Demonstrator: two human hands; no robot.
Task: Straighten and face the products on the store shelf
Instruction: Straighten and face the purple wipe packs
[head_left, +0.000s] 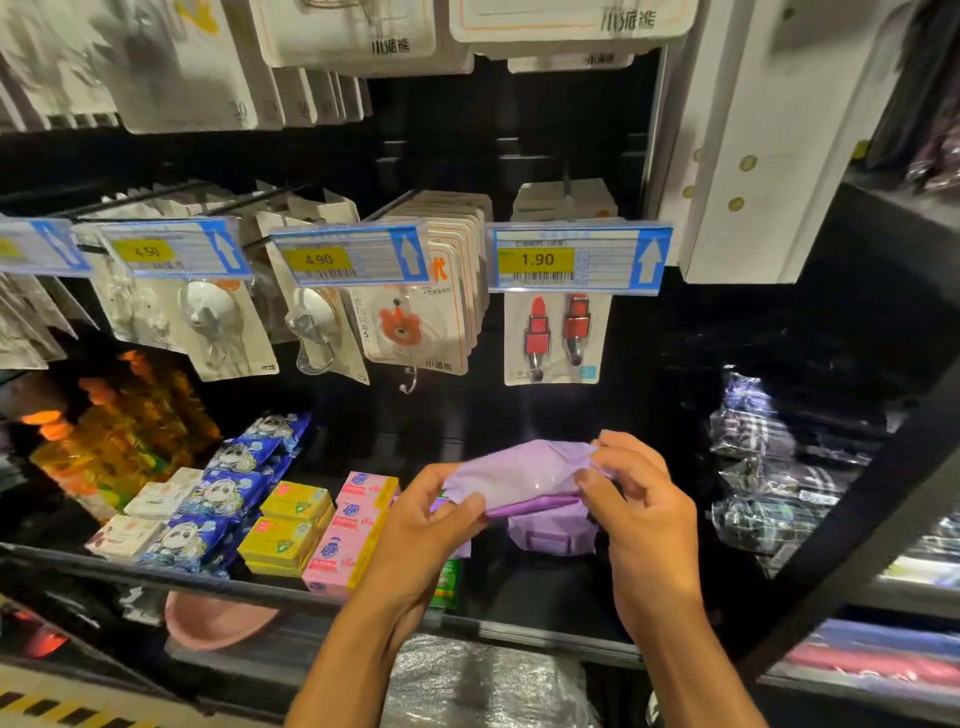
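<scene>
Both hands hold a flat lilac packet (524, 475) in clear wrap above the black shelf (545, 608). My left hand (421, 525) grips its left end, thumb on top. At the right end, my right hand (639, 493) pinches the wrap. Under the packet lies another lilac packet (550, 535) on the shelf. To the left stand rows of pink boxes (348, 535), yellow boxes (288, 530), blue printed bags (228, 493) and white soap boxes (140, 519). A green item (447, 584) shows partly below my left wrist.
Carded hooks hang from pegs above, behind price tags (576, 257); a card with red clips (558, 338) hangs right over the packet. Orange bottles (104, 431) stand far left. Wrapped dark goods (769, 467) fill the right-hand bay. A pink bowl (213, 621) sits on the lower shelf.
</scene>
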